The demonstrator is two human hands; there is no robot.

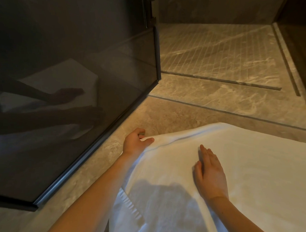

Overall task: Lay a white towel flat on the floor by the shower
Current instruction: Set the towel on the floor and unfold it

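Observation:
A white towel [251,162] is spread over the beige marble floor [166,114] in the lower right, just in front of the shower entrance. My left hand [135,141] pinches the towel's far left corner, slightly lifted off the floor. My right hand [210,171] lies flat on top of the towel, palm down with fingers extended, holding nothing. The towel's near part runs out of view at the bottom edge.
A dark tinted glass shower door [80,78] with a metal frame stands open on the left, reflecting my arms. The ribbed shower floor [220,52] lies beyond a dark threshold strip [218,107]. A wall rises at the far right.

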